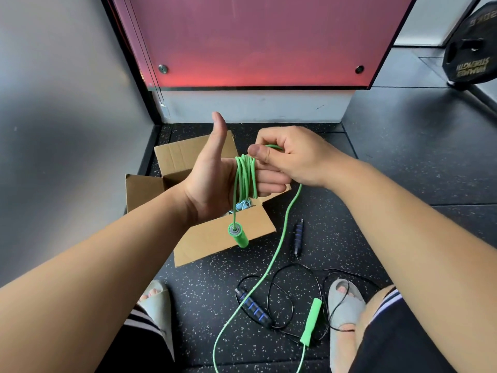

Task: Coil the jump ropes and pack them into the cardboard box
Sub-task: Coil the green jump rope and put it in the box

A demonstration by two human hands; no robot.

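The left hand, thumb up and fingers straight, carried the green jump rope looped round them. The right hand, just beside, pinched its cord. One green handle dangled over the near flap of the open cardboard box. A black jump rope sprawled on the floor nearer the feet.

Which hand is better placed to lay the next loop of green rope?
Right. The right hand pinches the free green rope beside the coil; the left hand is wrapped as the spool.
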